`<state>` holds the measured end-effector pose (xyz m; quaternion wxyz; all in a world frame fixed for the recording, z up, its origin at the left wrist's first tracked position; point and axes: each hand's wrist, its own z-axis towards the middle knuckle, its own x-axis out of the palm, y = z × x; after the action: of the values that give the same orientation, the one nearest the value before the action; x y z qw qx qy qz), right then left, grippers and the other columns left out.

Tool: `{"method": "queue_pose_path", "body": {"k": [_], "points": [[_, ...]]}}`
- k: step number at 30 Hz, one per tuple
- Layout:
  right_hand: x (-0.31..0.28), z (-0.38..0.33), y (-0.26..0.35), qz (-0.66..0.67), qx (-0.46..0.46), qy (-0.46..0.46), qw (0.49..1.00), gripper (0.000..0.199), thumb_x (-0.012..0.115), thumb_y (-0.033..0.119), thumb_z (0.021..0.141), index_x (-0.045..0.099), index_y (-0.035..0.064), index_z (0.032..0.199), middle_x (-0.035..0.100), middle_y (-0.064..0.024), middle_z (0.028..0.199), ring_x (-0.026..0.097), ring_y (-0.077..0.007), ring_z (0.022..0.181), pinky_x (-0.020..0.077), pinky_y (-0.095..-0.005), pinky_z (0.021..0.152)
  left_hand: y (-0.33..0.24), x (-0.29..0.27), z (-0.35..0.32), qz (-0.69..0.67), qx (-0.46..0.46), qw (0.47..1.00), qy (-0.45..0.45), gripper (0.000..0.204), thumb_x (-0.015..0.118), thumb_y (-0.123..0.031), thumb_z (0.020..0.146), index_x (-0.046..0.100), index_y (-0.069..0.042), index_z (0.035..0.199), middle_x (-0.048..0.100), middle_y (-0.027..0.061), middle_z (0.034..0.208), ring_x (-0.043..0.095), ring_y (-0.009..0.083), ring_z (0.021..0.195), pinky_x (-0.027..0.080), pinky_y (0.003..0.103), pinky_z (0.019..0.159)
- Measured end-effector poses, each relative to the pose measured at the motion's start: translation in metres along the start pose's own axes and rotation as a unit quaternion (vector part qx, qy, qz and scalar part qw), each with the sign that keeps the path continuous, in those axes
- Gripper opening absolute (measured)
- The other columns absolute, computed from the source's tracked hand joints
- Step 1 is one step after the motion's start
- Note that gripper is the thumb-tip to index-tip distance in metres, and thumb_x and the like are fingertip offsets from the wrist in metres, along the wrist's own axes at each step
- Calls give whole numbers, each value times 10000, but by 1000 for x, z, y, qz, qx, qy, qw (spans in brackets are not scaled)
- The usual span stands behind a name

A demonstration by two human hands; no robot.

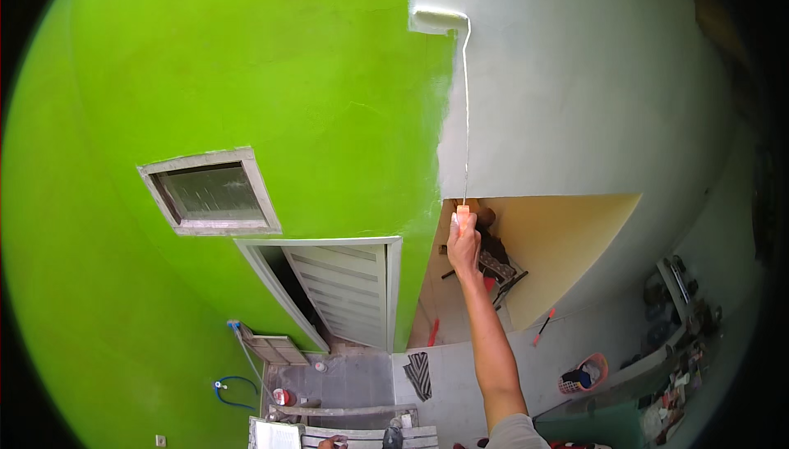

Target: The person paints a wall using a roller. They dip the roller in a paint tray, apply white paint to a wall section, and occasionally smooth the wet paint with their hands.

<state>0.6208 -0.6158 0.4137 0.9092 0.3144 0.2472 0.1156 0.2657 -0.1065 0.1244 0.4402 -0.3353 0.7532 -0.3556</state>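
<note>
My right hand (pixel 465 244) is raised at arm's length and closed around the orange handle of a paint roller (pixel 467 112). Its long thin wire frame rises to a white roller sleeve (pixel 438 20), which lies against the wall where bright green paint (pixel 329 96) meets pale white-grey paint (pixel 567 79). Around the sleeve the white reaches a little into the green. At the lower edge, what look like fingers of my left hand (pixel 333 442) show beside a white flat board or tray (pixel 276 435); most of it is cut off, and its grip is hidden.
Below stand wooden planks (pixel 370 432). A slatted white door (pixel 341 285) and small framed window (pixel 209 190) interrupt the green wall. Through the opening, dark clothing and a chair (pixel 511 280) show. A pink basket (pixel 583 373), striped cloth (pixel 417 375) and red bucket (pixel 283 397) lie below.
</note>
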Motion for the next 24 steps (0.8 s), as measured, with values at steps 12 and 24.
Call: {"method": "queue_pose_path", "body": {"k": [12, 24], "points": [[6, -70, -18, 8, 48, 36, 998, 341, 549, 228, 995, 436, -52, 1154, 630, -346, 813, 626, -527, 776, 470, -576, 613, 68, 13, 19, 12, 92, 996, -19, 331, 594, -171, 958, 527, -52, 1259, 626, 103, 835, 597, 176, 761, 516, 381, 644], [12, -130, -53, -24, 54, 67, 996, 336, 559, 192, 975, 416, -40, 1171, 636, -345, 835, 630, -525, 779, 484, -583, 639, 59, 7, 7, 4, 127, 991, 28, 345, 593, -94, 970, 528, -23, 1301, 641, 59, 797, 579, 125, 640, 496, 282, 522]]}}
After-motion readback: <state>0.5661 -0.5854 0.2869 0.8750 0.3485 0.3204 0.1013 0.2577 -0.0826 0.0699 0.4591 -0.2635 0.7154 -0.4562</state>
